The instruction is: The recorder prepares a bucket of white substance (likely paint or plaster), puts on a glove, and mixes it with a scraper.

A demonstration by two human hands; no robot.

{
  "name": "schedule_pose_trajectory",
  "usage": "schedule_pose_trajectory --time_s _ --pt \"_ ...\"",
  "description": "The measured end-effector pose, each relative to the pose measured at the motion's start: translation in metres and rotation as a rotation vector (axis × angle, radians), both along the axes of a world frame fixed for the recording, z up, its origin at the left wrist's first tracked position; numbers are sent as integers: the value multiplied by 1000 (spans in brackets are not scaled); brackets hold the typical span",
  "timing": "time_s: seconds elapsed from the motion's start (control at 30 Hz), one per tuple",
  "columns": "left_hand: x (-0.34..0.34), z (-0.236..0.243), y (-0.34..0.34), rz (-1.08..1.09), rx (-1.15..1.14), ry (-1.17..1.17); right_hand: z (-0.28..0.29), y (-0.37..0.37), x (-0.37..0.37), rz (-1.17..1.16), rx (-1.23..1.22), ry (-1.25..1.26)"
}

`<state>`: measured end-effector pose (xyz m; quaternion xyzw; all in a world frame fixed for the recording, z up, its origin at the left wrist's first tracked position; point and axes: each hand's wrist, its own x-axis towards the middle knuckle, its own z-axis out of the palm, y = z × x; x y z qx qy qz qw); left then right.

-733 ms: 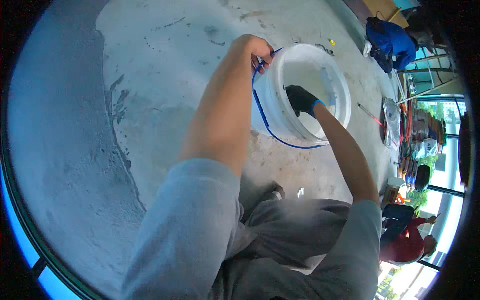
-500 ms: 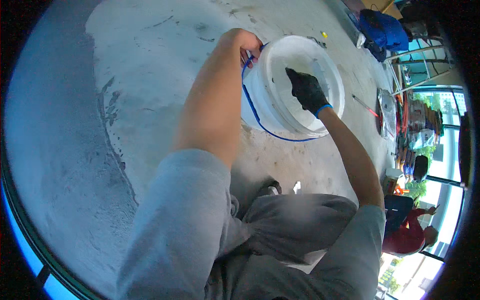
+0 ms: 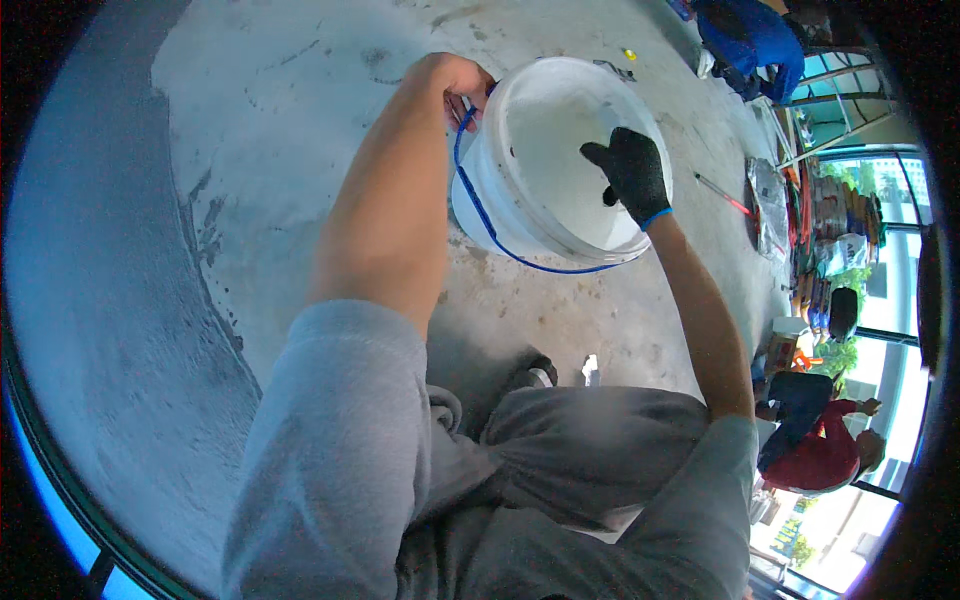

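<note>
A white plastic bucket (image 3: 480,205) with a blue handle (image 3: 483,212) is tilted over the concrete floor, its mouth turned toward me. My left hand (image 3: 460,85), bare, grips the bucket at its far left rim, its fingers partly hidden behind the rim and beside the handle's end. Over the bucket's mouth is my right hand (image 3: 635,175) in a black glove with a blue cuff. Its thumb and one finger stick out apart, the other fingers look bent, and I see nothing held in it. The bucket's inside looks pale and whitish.
A red-tipped stick (image 3: 722,193) lies right of the bucket, near a plastic-wrapped pack (image 3: 767,210). A person in blue (image 3: 750,40) is at the far right, close to a metal ladder (image 3: 840,100). Another person in red (image 3: 815,450) is at the right. Darker wet-looking floor (image 3: 110,300) spans the left.
In view, the bucket and my left hand have shifted left and slightly up. My right hand has turned, its outstretched pointing shape becoming more bunched with the thumb out.
</note>
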<state>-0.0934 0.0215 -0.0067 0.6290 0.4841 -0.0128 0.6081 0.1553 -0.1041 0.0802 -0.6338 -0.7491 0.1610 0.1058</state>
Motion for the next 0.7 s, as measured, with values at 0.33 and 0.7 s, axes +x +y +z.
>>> schedule_pose_trajectory --time_s 0.33,0.7 --pt "2 2 4 28 6 -32 -44 17 22 131 221 -190" --pt "7 0 0 44 -18 -14 15 -35 -10 -250 -330 514"
